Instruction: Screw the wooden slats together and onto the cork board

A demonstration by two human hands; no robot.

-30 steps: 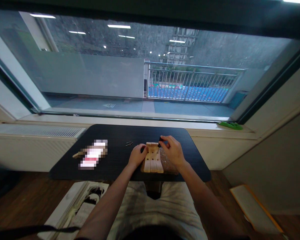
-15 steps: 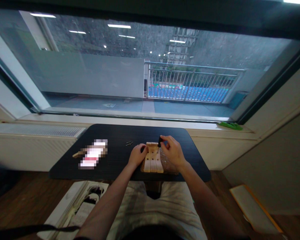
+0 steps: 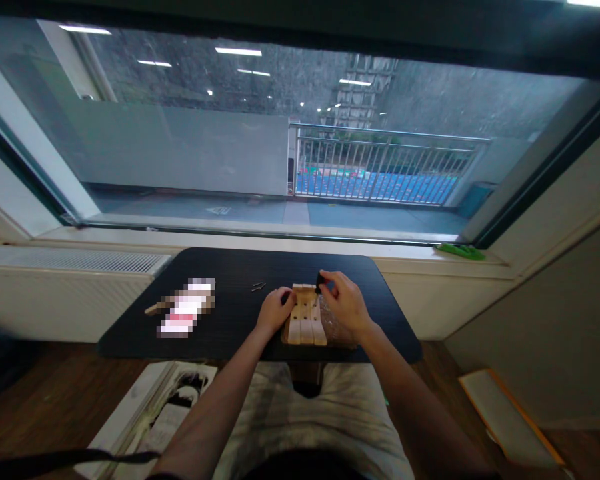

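A stack of light wooden slats (image 3: 305, 323) with drilled holes lies on a small black table (image 3: 230, 313) in front of me. My left hand (image 3: 275, 309) is curled against the slats' left edge, holding them. My right hand (image 3: 344, 300) is closed in a pinch on a small black tool (image 3: 321, 280) held upright over the slats' far right corner. Crinkled clear plastic wrap (image 3: 336, 328) lies under my right hand beside the slats.
A few small screws (image 3: 259, 287) lie on the table left of the slats. Further left are a blurred-out pink and white item (image 3: 186, 308) and a wooden stick (image 3: 156, 309). An open booklet (image 3: 155, 417) lies on the floor by my knees. A green object (image 3: 463, 251) rests on the windowsill.
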